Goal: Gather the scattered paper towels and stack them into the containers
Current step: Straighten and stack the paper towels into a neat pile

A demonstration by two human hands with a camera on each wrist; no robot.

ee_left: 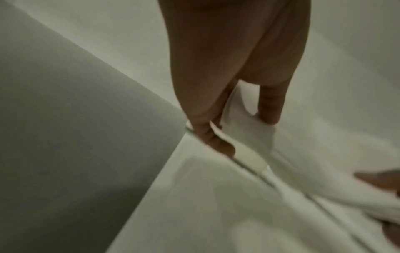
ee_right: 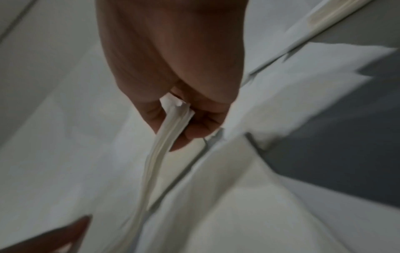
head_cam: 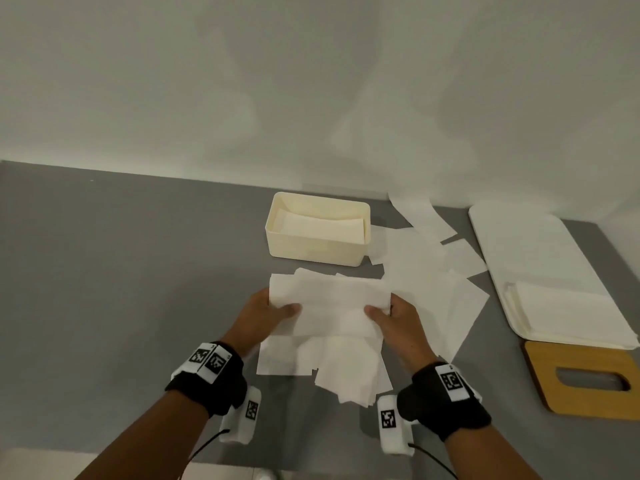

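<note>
The bundle of paper towels (head_cam: 329, 299) is a thin, soft white sheaf of several folded sheets, its edges ragged and not squared up, held flat above the grey table (head_cam: 121, 289). The left hand (head_cam: 261, 315) pinches its left end, thumb on top and fingers curled beneath; in the left wrist view the fingers (ee_left: 216, 138) close against the layered edge of the sheaf (ee_left: 249, 137). The right hand (head_cam: 398, 322) pinches the opposite end the same way, and the right wrist view shows the hand (ee_right: 173, 77) clamped tight on the compressed edge of the sheets (ee_right: 171, 123). Both hands are thus closed on the one bundle. Directly under the grip lie more loose towels (head_cam: 332, 368) in an untidy heap, and to the right of it a spread of scattered sheets (head_cam: 433, 271), too overlapped to count. Just beyond the grip stands one cream rectangular container (head_cam: 294, 247), with folded towels already inside. Well to the right of the grip lies one long white container (head_cam: 526, 237) holding a stack of towels at its near end, and nearer than that one wooden lid (head_cam: 554, 382) with a slot.
</note>
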